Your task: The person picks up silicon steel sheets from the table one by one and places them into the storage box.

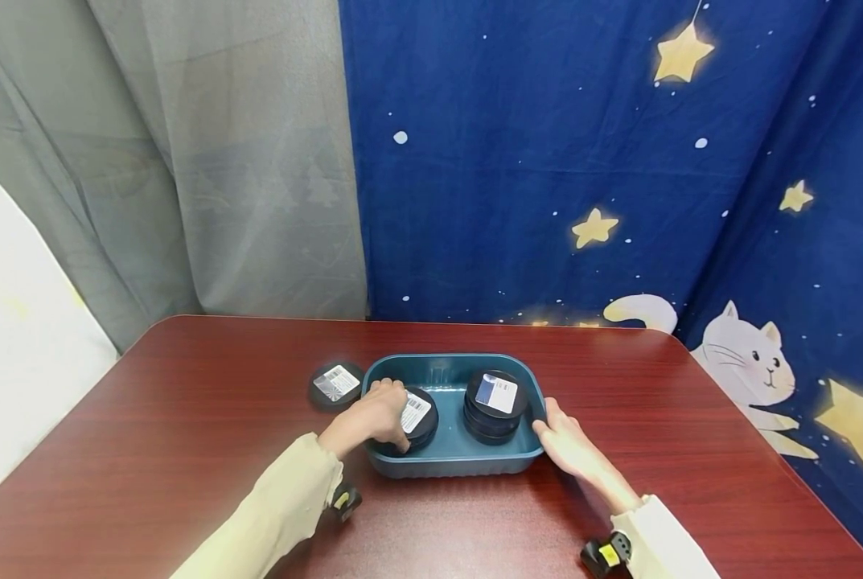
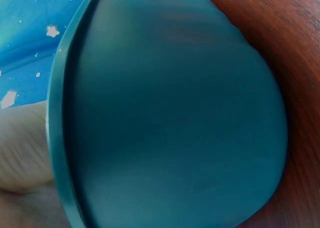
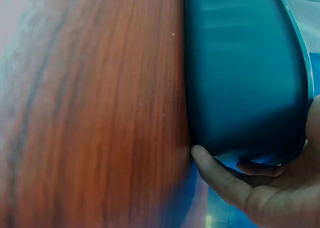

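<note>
A teal rectangular plastic tub (image 1: 445, 465) sits on the table, its outer wall filling much of both wrist views. Inside it on the left, my left hand (image 1: 376, 414) reaches over the rim and grips a stack of flat black round discs (image 1: 422, 430) with a white label on top. That hand partly covers the stack. A second stack of black discs (image 1: 494, 410) stands in the tub's right half, also labelled. My right hand (image 1: 569, 442) holds the tub's right end; in the right wrist view, fingers (image 3: 220, 178) lie along the outside wall.
A single black disc (image 1: 335, 384) with a white label lies on the table just left of the tub. The reddish-brown wooden table (image 1: 185, 450) reaches back to grey curtains (image 1: 257, 161) and a blue star-patterned curtain (image 1: 518, 177).
</note>
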`<control>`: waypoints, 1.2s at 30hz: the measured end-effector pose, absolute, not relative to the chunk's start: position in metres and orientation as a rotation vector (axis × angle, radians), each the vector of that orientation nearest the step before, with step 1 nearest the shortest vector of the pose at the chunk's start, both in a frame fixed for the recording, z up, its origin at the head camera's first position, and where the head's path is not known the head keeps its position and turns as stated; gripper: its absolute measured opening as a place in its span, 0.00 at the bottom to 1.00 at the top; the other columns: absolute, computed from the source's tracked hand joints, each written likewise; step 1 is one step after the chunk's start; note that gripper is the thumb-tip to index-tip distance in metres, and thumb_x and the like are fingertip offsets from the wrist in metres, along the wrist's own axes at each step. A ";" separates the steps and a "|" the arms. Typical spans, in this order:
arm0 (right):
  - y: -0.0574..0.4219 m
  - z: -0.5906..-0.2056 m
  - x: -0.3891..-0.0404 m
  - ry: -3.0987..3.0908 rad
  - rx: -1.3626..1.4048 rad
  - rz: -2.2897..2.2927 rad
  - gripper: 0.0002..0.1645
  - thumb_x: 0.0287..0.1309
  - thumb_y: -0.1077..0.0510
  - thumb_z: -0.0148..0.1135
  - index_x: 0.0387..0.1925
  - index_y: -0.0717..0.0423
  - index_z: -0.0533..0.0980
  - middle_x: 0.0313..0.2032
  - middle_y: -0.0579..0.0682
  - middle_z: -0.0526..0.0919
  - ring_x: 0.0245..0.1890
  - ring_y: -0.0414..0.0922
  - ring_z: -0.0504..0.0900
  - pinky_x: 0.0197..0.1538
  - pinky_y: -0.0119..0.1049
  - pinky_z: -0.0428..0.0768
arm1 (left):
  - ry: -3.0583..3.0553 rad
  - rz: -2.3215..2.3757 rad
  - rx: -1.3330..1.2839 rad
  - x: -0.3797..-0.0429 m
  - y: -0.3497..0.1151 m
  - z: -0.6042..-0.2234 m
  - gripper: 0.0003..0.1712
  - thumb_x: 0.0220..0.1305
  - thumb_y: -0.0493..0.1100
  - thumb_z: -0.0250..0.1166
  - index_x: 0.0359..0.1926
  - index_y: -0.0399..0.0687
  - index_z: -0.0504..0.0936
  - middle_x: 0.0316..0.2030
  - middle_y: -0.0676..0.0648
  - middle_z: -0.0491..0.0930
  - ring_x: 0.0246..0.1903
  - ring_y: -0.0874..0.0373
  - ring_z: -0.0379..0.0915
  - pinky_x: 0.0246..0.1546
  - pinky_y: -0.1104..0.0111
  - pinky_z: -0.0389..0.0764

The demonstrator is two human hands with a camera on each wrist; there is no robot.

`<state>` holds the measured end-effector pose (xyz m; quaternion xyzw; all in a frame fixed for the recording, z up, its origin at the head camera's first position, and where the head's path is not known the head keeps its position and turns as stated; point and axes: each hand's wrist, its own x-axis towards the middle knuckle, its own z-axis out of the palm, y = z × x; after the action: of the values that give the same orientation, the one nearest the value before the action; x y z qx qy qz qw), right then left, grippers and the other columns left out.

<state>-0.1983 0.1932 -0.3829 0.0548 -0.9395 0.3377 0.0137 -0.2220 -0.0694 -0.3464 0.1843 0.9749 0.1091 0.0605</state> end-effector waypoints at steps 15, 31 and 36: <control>0.194 -0.385 -0.201 -2.926 0.173 1.048 0.16 0.55 0.62 0.43 0.45 0.66 0.63 0.39 0.59 0.76 0.41 0.51 0.75 0.44 0.45 0.71 | 2.984 0.361 0.523 -0.222 -0.070 -0.350 0.47 0.25 0.49 0.79 0.46 0.25 0.68 0.35 0.35 0.70 0.39 0.45 0.66 0.46 0.57 0.71; 0.194 -0.385 -0.200 -2.932 0.185 1.037 0.16 0.56 0.62 0.43 0.45 0.67 0.63 0.38 0.59 0.76 0.40 0.51 0.74 0.44 0.45 0.71 | 3.062 0.691 0.723 -0.220 -0.092 -0.342 0.39 0.42 0.49 0.71 0.52 0.32 0.70 0.48 0.35 0.72 0.48 0.44 0.69 0.50 0.55 0.71; 0.194 -0.385 -0.200 -2.933 0.178 1.034 0.15 0.56 0.62 0.43 0.44 0.67 0.63 0.35 0.56 0.75 0.38 0.50 0.74 0.42 0.44 0.71 | 3.096 0.982 0.856 -0.224 -0.104 -0.343 0.27 0.47 0.42 0.67 0.47 0.31 0.72 0.42 0.36 0.77 0.42 0.46 0.74 0.45 0.56 0.74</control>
<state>-0.2003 0.1940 -0.3846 0.0572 -0.9415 0.3318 0.0133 -0.2243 -0.1044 -0.3428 0.2533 0.9163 0.2906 -0.1085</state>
